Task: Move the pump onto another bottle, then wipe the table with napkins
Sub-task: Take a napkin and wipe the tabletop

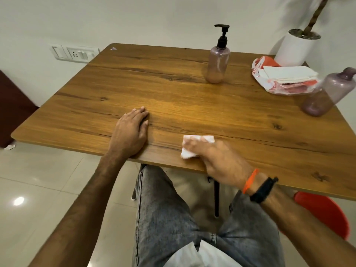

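Observation:
A black pump (222, 34) sits screwed on a translucent pinkish bottle (217, 65) standing at the back middle of the wooden table (173, 97). A second purple bottle (325, 93), without a pump, stands at the right edge. My right hand (217, 158) presses a crumpled white napkin (189, 149) flat on the table near the front edge; the hand is motion-blurred. My left hand (131, 130) rests palm down on the table to the left, fingers together, holding nothing.
An open red-and-white pack of napkins (285, 78) lies at the back right, beside a white plant pot (294, 47). A red chair (325, 212) stands under the table's right side. A wall socket plate (75, 53) is behind the table's left corner.

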A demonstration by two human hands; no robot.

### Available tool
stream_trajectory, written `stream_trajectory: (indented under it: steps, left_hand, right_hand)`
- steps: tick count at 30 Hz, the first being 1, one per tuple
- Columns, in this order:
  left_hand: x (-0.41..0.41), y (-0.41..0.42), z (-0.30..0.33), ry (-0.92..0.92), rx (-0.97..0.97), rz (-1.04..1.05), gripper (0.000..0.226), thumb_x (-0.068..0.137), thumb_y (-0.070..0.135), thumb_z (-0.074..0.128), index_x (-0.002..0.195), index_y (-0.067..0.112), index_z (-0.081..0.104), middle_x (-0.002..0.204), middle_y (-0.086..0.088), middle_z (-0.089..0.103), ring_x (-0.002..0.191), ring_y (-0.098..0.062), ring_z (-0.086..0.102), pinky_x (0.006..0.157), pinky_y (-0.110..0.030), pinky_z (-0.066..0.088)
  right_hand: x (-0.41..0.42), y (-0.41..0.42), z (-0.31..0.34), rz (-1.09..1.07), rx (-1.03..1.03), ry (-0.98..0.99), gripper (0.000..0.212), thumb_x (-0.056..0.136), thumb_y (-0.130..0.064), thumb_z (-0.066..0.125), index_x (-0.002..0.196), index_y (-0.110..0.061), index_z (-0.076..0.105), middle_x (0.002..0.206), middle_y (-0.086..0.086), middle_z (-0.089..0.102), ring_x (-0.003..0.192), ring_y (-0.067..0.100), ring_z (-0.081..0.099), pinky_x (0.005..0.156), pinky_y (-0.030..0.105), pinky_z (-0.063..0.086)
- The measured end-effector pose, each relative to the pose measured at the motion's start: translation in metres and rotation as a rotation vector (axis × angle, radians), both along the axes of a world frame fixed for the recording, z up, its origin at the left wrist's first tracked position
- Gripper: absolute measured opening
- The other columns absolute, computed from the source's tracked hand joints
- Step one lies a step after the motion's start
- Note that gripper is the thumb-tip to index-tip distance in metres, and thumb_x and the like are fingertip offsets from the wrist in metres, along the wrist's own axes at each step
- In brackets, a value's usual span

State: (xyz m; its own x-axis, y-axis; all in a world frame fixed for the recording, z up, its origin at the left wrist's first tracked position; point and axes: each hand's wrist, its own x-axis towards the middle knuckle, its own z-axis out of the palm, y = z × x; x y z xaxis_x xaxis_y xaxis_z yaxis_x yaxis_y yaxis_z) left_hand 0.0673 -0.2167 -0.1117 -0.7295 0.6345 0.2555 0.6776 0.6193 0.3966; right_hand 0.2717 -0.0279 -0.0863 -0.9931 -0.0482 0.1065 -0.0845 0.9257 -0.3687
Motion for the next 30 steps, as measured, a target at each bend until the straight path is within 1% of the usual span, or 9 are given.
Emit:
stream_trajectory:
  steps: [3, 5, 7, 9, 14, 17, 22, 25, 30]
  left_hand:
    - [0.001, 0.0, 0.0, -0.008, 0.004, 0.003, 0.042, 0.1, 0.024, 0.044, 0.14, 0.013, 0.047, 0.151, -0.005, 0.042, 0.142, -0.022, 0.033, 0.117, -0.047, 0.025]
    - [0.0, 0.0, 0.001, -0.006, 0.001, 0.005, 0.042, 0.099, 0.024, 0.044, 0.14, 0.013, 0.047, 0.151, -0.005, 0.042, 0.142, -0.022, 0.033, 0.117, -0.047, 0.025]
    - [0.0, 0.0, 0.001, -0.004, -0.003, 0.005, 0.042, 0.1, 0.024, 0.043, 0.14, 0.013, 0.047, 0.151, -0.005, 0.042, 0.142, -0.022, 0.033, 0.117, -0.046, 0.025]
    - [0.001, 0.0, 0.002, -0.009, -0.001, 0.003, 0.042, 0.1, 0.024, 0.044, 0.14, 0.014, 0.047, 0.151, -0.005, 0.042, 0.142, -0.022, 0.033, 0.117, -0.046, 0.025]
    - [0.003, 0.0, 0.003, -0.02, 0.004, 0.004, 0.042, 0.1, 0.025, 0.043, 0.14, 0.014, 0.047, 0.151, -0.004, 0.041, 0.142, -0.021, 0.032, 0.117, -0.045, 0.024]
    - [0.002, 0.0, 0.004, -0.015, 0.007, 0.005, 0.042, 0.099, 0.024, 0.044, 0.14, 0.013, 0.048, 0.151, -0.004, 0.042, 0.142, -0.021, 0.033, 0.117, -0.045, 0.025]
    - [0.002, 0.0, 0.003, -0.011, 0.005, 0.007, 0.042, 0.099, 0.024, 0.044, 0.139, 0.013, 0.049, 0.15, -0.005, 0.043, 0.141, -0.022, 0.034, 0.116, -0.046, 0.026]
    - [0.001, 0.0, 0.003, -0.012, 0.007, 0.008, 0.042, 0.099, 0.024, 0.044, 0.139, 0.014, 0.049, 0.15, -0.005, 0.043, 0.141, -0.021, 0.034, 0.116, -0.046, 0.026]
    - [0.001, -0.001, 0.003, -0.015, 0.005, 0.003, 0.044, 0.098, 0.029, 0.041, 0.139, 0.013, 0.048, 0.15, -0.005, 0.043, 0.141, -0.022, 0.034, 0.116, -0.046, 0.026]
  right_hand:
    - [0.029, -0.025, -0.002, 0.143, -0.038, -0.01, 0.07, 0.084, 0.013, 0.047, 0.145, -0.02, 0.041, 0.152, -0.005, 0.036, 0.141, 0.005, 0.031, 0.118, 0.028, 0.026]
    - [0.037, -0.028, 0.006, 0.185, -0.177, -0.026, 0.062, 0.085, 0.012, 0.047, 0.139, -0.019, 0.051, 0.143, -0.003, 0.051, 0.133, 0.008, 0.047, 0.11, 0.031, 0.04]
    - [0.035, -0.022, 0.017, 0.126, -0.354, -0.045, 0.049, 0.091, 0.008, 0.047, 0.129, -0.019, 0.061, 0.117, 0.007, 0.07, 0.098, 0.026, 0.068, 0.082, 0.047, 0.055]
    - [0.025, -0.009, 0.029, 0.005, -0.618, -0.022, 0.028, 0.097, -0.004, 0.048, 0.119, -0.01, 0.066, 0.096, 0.018, 0.071, 0.077, 0.037, 0.065, 0.068, 0.052, 0.055]
    - [-0.003, 0.017, 0.042, -0.316, -1.25, 0.004, 0.032, 0.091, -0.006, 0.058, 0.122, -0.009, 0.053, 0.097, 0.003, 0.069, 0.082, 0.011, 0.066, 0.065, 0.022, 0.056]
    - [-0.012, 0.021, 0.037, -0.46, -1.264, 0.027, 0.048, 0.084, -0.001, 0.066, 0.124, -0.01, 0.04, 0.097, 0.005, 0.064, 0.082, 0.013, 0.066, 0.064, 0.025, 0.056]
    - [-0.01, 0.024, 0.028, -0.377, -1.11, 0.103, 0.02, 0.077, -0.018, 0.074, 0.094, -0.011, 0.068, 0.1, 0.002, 0.068, 0.094, 0.012, 0.061, 0.078, 0.027, 0.051]
    - [-0.002, 0.033, 0.031, -0.268, -1.028, 0.012, 0.05, 0.061, -0.03, 0.081, 0.108, -0.013, 0.072, 0.131, 0.002, 0.06, 0.122, 0.006, 0.055, 0.103, 0.03, 0.042]
    - [0.0, 0.04, 0.033, -0.17, -0.891, -0.04, 0.067, 0.062, 0.014, 0.08, 0.12, -0.015, 0.065, 0.148, -0.003, 0.041, 0.133, 0.003, 0.043, 0.102, 0.02, 0.044]
